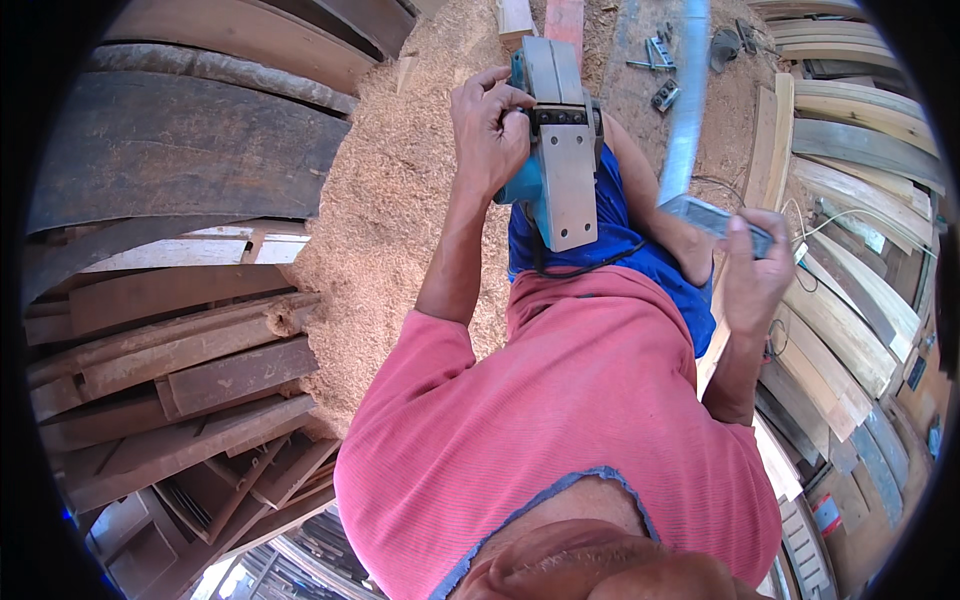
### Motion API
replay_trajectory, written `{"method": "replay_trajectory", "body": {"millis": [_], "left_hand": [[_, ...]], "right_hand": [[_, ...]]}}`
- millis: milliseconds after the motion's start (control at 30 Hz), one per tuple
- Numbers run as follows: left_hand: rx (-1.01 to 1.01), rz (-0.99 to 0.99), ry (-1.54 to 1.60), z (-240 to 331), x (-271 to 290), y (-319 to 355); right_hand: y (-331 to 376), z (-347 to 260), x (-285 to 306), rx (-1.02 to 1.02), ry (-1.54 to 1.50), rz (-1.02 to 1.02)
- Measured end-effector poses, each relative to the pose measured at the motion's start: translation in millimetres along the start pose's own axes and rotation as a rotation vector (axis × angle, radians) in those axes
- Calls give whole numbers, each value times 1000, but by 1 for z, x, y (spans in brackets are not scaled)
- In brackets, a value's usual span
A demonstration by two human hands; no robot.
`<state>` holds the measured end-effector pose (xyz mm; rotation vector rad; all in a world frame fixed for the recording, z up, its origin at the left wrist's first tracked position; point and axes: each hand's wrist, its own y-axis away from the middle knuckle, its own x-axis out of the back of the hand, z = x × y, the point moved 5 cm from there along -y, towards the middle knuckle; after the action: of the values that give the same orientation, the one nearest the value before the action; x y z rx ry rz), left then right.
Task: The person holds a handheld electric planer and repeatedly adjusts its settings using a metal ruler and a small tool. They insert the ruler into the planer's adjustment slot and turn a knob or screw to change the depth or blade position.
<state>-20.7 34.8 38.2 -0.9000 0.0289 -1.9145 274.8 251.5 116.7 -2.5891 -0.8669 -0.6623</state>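
The left hand [490, 132] is bent round the near side of a teal power planer [570, 190], thumb and fingertips brought close together at the dark slot between the two metal sole plates. Its hold is narrow; how far the hidden fingers reach underneath I cannot tell. The right hand [757, 275] is closed on one end of a grey rectangular block [705, 217], thumb laid across its upper face, the free end pointing toward the planer. Block and planer stand apart.

The planer is sole up, over the lap of the seated person's blue shorts [625, 205]; whether it bears on the thighs I cannot confirm. A black cord [590, 270] curves below its near end, beside the pink shirt [560, 380].

Farther out, wood shavings [385, 190] cover the floor at the person's left, bordered by stacked dark boards [190, 140]. Beyond the knees lies a T-handled tool [655, 55]. Paler boards [850, 285] are stacked at the person's right.
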Motion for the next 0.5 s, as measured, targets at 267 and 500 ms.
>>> {"method": "replay_trajectory", "body": {"millis": [267, 500], "left_hand": [[27, 10, 23, 1, 0, 1], [31, 27, 22, 2, 0, 1]], "right_hand": [[34, -45, -62, 220, 42, -300], [41, -52, -74, 274, 13, -358]]}}
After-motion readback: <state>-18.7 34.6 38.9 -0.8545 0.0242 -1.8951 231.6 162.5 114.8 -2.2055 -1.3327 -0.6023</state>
